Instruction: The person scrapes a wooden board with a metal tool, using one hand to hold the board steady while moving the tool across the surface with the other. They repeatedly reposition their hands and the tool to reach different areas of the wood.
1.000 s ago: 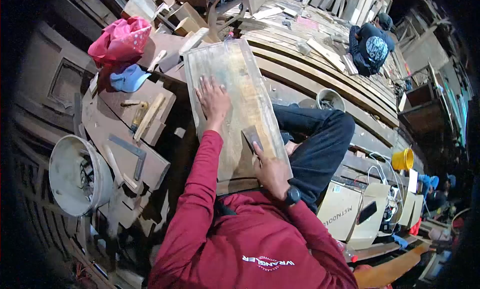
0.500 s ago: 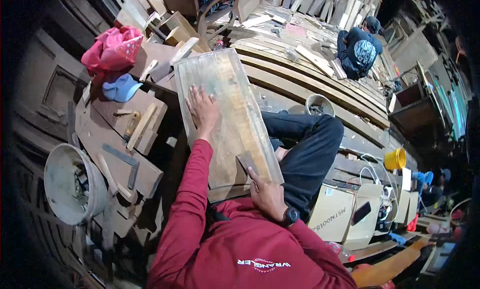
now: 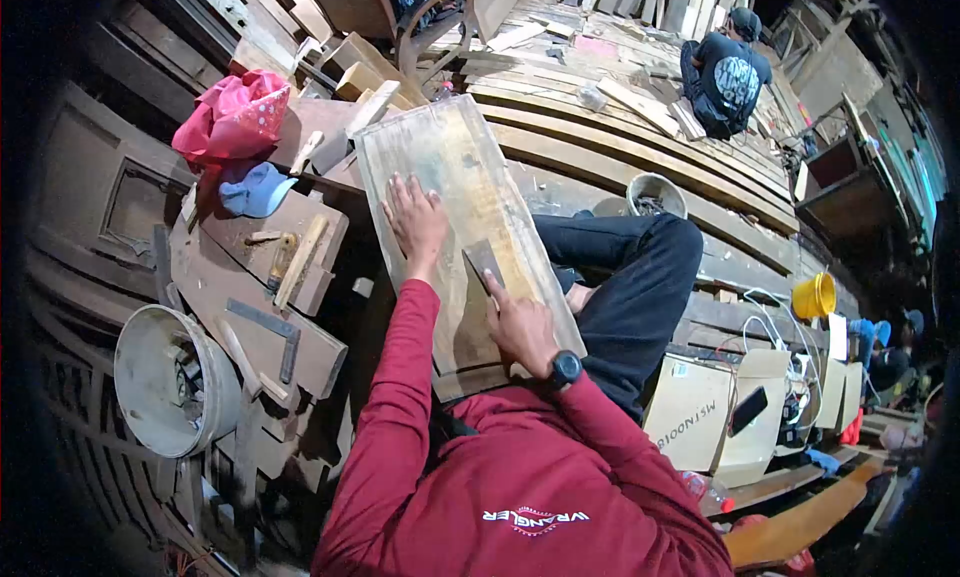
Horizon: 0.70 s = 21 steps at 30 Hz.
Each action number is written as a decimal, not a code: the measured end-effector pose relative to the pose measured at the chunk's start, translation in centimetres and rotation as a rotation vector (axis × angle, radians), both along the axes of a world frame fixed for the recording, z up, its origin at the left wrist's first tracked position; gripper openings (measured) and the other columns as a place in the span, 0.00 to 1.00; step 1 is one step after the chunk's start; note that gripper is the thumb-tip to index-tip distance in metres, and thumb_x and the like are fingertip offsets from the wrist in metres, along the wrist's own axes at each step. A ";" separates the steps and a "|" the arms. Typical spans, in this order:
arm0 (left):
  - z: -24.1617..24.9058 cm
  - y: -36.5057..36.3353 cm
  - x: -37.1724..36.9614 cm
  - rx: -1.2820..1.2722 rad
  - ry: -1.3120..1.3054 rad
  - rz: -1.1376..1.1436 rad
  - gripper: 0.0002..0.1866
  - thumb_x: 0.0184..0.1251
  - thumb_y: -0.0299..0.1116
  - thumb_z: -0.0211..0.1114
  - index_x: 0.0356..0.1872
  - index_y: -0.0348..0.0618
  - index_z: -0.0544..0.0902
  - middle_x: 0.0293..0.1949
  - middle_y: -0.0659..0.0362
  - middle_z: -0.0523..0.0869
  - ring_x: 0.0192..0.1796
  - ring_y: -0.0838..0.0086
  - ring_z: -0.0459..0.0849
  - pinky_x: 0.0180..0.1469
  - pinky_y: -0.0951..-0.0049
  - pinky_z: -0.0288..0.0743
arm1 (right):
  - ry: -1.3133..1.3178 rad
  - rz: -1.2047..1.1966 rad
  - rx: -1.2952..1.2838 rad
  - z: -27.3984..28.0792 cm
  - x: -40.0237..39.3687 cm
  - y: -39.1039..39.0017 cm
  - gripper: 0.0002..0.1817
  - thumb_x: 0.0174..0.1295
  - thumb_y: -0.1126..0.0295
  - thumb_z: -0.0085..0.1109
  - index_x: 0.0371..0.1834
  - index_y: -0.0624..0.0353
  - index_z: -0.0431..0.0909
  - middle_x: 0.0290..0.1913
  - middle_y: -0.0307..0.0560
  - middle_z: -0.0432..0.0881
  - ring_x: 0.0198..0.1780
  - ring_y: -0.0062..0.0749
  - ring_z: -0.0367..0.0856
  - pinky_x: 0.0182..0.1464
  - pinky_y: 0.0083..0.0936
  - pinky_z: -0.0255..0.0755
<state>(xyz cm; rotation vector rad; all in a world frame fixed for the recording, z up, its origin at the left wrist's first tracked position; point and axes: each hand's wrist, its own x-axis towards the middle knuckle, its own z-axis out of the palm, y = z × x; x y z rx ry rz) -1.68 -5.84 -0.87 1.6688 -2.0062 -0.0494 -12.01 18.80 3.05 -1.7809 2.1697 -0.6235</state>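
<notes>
A wooden panel (image 3: pixel 470 192) with a pale, patchy surface lies slanted across my lap. My left hand (image 3: pixel 416 225) rests flat on its left side, fingers stretched out, holding nothing. In my right hand (image 3: pixel 524 327) is a thin flat metal scraper (image 3: pixel 481 259), its blade lying on the panel's lower half. The index finger extends along the blade while the other fingers curl around its near end, which they hide.
To the left are a bucket of scraps (image 3: pixel 180 377), a metal square (image 3: pixel 275 332), a blue cap (image 3: pixel 256 189) and a pink bag (image 3: pixel 235 117). A pail (image 3: pixel 657 195) stands beyond my knee. Cardboard with a phone (image 3: pixel 748 409) lies right. Another person (image 3: pixel 728 75) sits farther off.
My right hand and the scraper have moved away from my body, up the panel. My left hand stays flat in place on it. The whole view has shifted slightly.
</notes>
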 end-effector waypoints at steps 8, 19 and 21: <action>-0.7 -0.1 -0.3 -0.027 0.040 0.005 0.31 0.79 0.43 0.56 0.78 0.40 0.71 0.84 0.45 0.63 0.87 0.55 0.56 0.88 0.47 0.40 | 0.001 0.016 -0.015 -0.3 -0.6 8.8 0.27 0.78 0.53 0.56 0.79 0.38 0.74 0.20 0.60 0.82 0.21 0.57 0.85 0.25 0.51 0.77; 0.4 0.2 0.1 0.008 0.034 -0.020 0.32 0.78 0.43 0.57 0.78 0.41 0.72 0.83 0.44 0.63 0.87 0.55 0.57 0.88 0.47 0.40 | -0.038 -0.065 -0.032 -0.1 0.2 -0.3 0.23 0.78 0.53 0.54 0.73 0.37 0.80 0.23 0.64 0.83 0.25 0.64 0.85 0.31 0.57 0.78; 0.2 0.1 -0.1 0.021 0.042 -0.008 0.31 0.79 0.43 0.56 0.78 0.41 0.72 0.84 0.46 0.63 0.87 0.57 0.56 0.88 0.47 0.39 | -0.049 -0.040 0.029 0.5 0.1 2.5 0.23 0.77 0.54 0.56 0.74 0.40 0.79 0.23 0.65 0.83 0.25 0.64 0.85 0.31 0.58 0.77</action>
